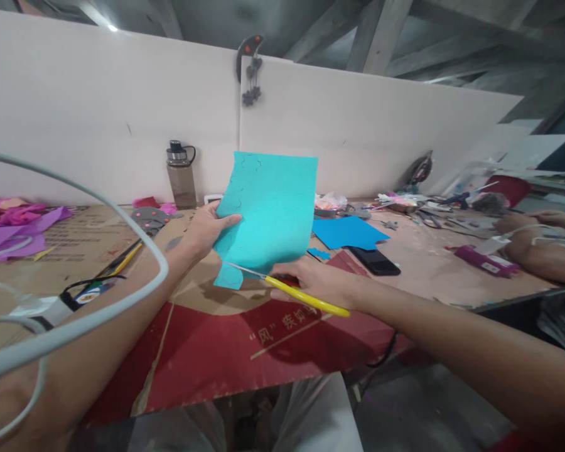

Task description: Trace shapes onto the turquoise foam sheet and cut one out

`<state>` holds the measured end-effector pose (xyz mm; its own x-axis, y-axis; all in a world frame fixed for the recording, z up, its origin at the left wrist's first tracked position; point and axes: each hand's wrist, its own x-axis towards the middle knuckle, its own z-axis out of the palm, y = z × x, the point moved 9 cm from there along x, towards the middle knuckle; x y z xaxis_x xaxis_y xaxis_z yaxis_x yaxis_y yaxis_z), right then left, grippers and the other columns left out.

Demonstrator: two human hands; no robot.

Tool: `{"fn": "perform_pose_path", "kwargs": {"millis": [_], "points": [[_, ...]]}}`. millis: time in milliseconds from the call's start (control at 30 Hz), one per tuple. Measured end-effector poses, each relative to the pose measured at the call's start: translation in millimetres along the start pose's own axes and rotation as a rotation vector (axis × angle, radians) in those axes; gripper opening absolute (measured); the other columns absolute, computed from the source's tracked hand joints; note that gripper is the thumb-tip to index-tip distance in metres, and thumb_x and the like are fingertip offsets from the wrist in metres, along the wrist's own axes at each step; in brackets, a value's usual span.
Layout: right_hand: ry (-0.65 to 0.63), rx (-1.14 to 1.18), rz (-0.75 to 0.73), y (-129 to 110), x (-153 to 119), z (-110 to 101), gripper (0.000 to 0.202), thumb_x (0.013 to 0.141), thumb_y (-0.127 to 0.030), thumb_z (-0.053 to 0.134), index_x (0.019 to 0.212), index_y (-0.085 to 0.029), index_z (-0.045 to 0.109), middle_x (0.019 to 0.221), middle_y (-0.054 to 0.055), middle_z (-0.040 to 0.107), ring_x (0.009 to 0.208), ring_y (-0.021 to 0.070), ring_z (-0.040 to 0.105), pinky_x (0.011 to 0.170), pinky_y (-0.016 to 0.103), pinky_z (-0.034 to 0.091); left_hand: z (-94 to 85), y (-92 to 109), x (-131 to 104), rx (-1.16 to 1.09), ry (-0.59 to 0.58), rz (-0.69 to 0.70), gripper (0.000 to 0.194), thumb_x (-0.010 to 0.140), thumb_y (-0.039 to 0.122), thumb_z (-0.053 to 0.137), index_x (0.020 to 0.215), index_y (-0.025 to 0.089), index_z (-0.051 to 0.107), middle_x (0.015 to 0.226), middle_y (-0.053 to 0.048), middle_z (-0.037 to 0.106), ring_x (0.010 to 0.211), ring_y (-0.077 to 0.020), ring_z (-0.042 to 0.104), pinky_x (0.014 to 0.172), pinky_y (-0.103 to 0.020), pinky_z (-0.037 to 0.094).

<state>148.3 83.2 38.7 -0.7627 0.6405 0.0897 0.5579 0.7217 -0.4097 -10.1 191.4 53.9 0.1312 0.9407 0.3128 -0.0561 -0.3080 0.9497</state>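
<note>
My left hand point(207, 231) pinches the left edge of a turquoise sheet point(273, 204), thumb on its front. Short curved marks run along the sheet's upper left part. Yellow-handled scissors point(311, 300) are in my right hand point(306, 279), their blades pointing left across the lower edge of the sheet. A small turquoise flap point(229, 277) hangs below the blades; whether it is still joined to the sheet is hard to tell. The sheet is held up above the red and brown cardboard point(193, 351).
Behind stands a bottle point(181, 179). Right of the sheet lie blue sheets point(351, 233) and a black phone point(375, 261). Purple material point(23, 235) is at the left. Another person's hands point(522, 235) are at the far right, near a purple tool point(486, 260). A white cable crosses the left.
</note>
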Motion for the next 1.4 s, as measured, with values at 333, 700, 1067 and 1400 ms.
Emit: {"fn": "perform_pose_path", "kwargs": {"millis": [333, 700, 1067, 1400], "points": [[-0.064, -0.05, -0.003, 4.1, 6.8, 3.2, 0.039, 0.089, -0.05, 0.048, 0.091, -0.016, 0.067, 0.07, 0.003, 0.063, 0.059, 0.0119, 0.049, 0.054, 0.023, 0.029, -8.1, -0.7, 2.4, 0.025, 0.037, 0.016, 0.049, 0.057, 0.031, 0.08, 0.102, 0.018, 0.066, 0.092, -0.005, 0.07, 0.073, -0.0195, 0.065, 0.068, -0.033, 0.053], [-0.258, -0.192, 0.1, 6.3, 22.5, 14.5, 0.026, 0.088, -0.035, 0.052, 0.091, -0.015, 0.07, 0.071, 0.004, 0.067, 0.055, 0.0104, 0.05, 0.049, 0.022, 0.026, -13.4, -17.4, 3.1, 0.001, -0.032, -0.071, 0.057, 0.058, 0.03, 0.081, 0.11, 0.018, 0.063, 0.1, -0.008, 0.07, 0.081, -0.0223, 0.066, 0.074, -0.037, 0.054], [-0.074, -0.243, 0.077, 2.7, 3.4, 20.8, 0.03, 0.079, -0.021, 0.06, 0.109, -0.016, 0.062, 0.096, 0.01, 0.066, 0.075, 0.0177, 0.06, 0.06, 0.024, 0.039, -69.2, -15.7, 15.2, -0.355, 0.404, -0.007, 0.018, 0.074, 0.012, 0.063, 0.092, 0.018, 0.065, 0.096, -0.005, 0.07, 0.078, -0.0199, 0.067, 0.073, -0.037, 0.058], [0.473, 0.491, 0.239, 41.3, 2.3, -17.5, 0.042, 0.081, -0.041, 0.06, 0.113, -0.015, 0.054, 0.107, 0.012, 0.063, 0.086, 0.0192, 0.062, 0.067, 0.03, 0.05, -32.6, 3.9, 5.4, -0.486, 0.253, 0.01, 0.035, 0.077, 0.026, 0.067, 0.11, 0.022, 0.058, 0.108, -0.006, 0.068, 0.095, -0.0252, 0.065, 0.076, -0.04, 0.057]]}}
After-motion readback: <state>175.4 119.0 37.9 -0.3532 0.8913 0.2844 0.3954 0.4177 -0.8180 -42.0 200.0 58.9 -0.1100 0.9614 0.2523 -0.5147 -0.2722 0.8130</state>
